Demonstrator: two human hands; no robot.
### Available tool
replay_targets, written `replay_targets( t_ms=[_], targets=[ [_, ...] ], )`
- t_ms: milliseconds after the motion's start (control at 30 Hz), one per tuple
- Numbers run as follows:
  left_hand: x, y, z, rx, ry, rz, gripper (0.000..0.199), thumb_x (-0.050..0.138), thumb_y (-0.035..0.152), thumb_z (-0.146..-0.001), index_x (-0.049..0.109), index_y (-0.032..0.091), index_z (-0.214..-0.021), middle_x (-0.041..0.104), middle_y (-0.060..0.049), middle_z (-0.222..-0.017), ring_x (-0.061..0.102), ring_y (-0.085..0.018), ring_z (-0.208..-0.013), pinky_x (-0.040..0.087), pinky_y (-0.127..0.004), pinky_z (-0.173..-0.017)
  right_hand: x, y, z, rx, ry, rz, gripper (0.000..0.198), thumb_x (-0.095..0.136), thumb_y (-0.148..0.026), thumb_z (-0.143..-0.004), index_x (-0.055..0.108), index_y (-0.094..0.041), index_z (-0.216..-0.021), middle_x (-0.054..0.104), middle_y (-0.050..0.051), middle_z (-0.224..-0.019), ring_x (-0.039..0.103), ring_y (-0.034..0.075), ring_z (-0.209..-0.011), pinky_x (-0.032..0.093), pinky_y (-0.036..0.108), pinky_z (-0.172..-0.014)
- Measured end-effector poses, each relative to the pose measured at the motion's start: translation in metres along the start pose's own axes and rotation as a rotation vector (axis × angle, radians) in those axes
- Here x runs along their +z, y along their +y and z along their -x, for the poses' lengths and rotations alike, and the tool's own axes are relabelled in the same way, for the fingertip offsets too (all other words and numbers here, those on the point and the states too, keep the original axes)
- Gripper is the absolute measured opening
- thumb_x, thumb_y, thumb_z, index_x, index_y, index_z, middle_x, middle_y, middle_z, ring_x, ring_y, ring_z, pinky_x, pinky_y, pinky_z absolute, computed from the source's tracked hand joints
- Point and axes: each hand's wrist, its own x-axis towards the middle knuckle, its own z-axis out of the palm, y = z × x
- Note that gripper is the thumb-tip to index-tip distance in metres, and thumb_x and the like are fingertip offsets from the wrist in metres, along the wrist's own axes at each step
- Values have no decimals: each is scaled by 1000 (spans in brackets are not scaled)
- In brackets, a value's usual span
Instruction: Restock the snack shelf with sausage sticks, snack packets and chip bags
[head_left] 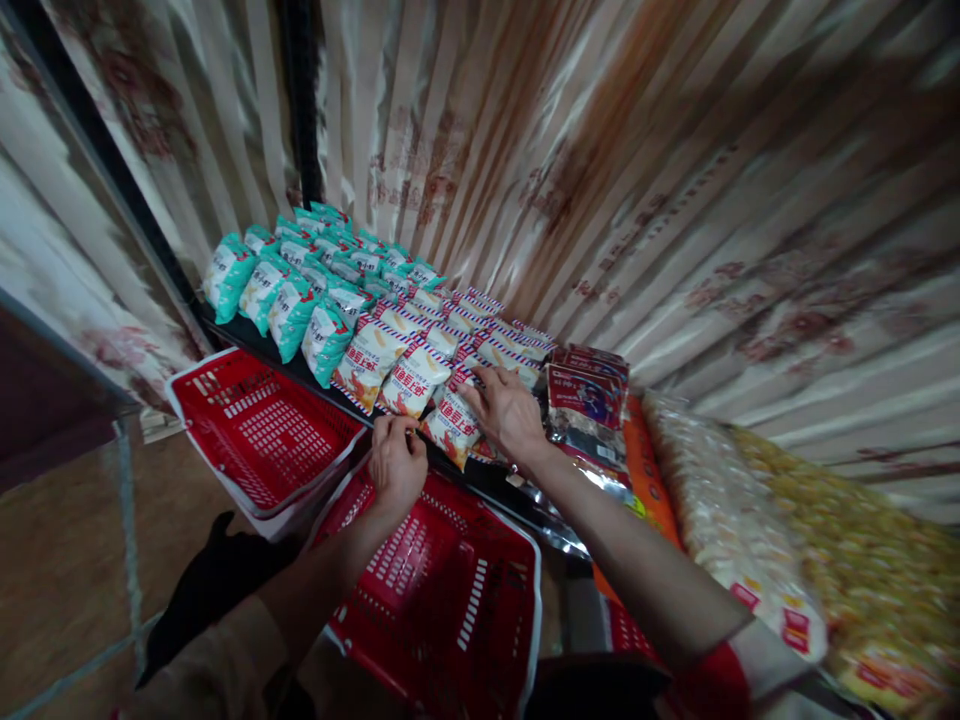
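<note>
Rows of white snack bags (416, 378) with red and blue striped edges stand on a dark shelf. My right hand (510, 412) grips the upper right side of a front snack bag (451, 424), its fingers bent over the bag's edge. My left hand (399, 464) is at the shelf's front edge, by the lower left corner of that same bag. Its fingers are curled closed, and what they hold, if anything, is hidden. Left of the white bags stand several rows of teal snack bags (289, 312).
Two red baskets, one at left (277, 430) and one below my hands (442, 585), stand before the shelf. Dark red packets (589, 400), an orange package (649, 470), a clear bulk bag (720, 500) and a yellow bulk bag (870, 560) lie to the right. Patterned curtains (480, 140) hang behind.
</note>
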Motion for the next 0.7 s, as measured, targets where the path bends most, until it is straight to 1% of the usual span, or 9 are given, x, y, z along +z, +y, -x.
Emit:
replay_targets(
  t_ms=[200,367,500,600,700],
  targets=[
    [0,1,5,21,-17,-20,21,52,6,-74,61,19,-87,51,-7,-99,57,-21,-97,48,-36,-89,0,9,8,-32,76,-77,47,42,-51,-91,56,-17,-120,59,11,-116,55,23,-106,44,34,-91],
    [2,2,11,43,-15,-15,19,50,6,-73,60,20,-82,51,-5,-96,58,-19,-94,49,-34,-87,-5,10,18,-27,149,-149,47,44,-51,-89,54,-18,-121,57,11,-121,51,25,-112,43,39,-96],
    [0,4,15,74,-17,0,20,49,5,-73,59,20,-80,52,-4,-91,58,-17,-85,50,-32,-82,-12,10,28,-46,264,-196,41,47,-45,-90,55,-17,-119,55,12,-123,50,23,-113,42,40,-98],
    [-2,7,20,125,-29,46,20,47,4,-73,58,20,-77,53,-4,-88,59,-17,-83,50,-31,-81,-15,8,39,-80,352,-226,34,47,-37,-91,58,-16,-116,54,12,-124,49,22,-115,42,38,-99],
    [-3,12,28,222,-87,131,21,45,3,-74,56,20,-76,53,-3,-86,58,-16,-83,50,-30,-82,-16,4,55,-94,366,-274,29,45,-32,-91,59,-18,-113,54,12,-124,49,22,-117,42,40,-99]
  ],
)
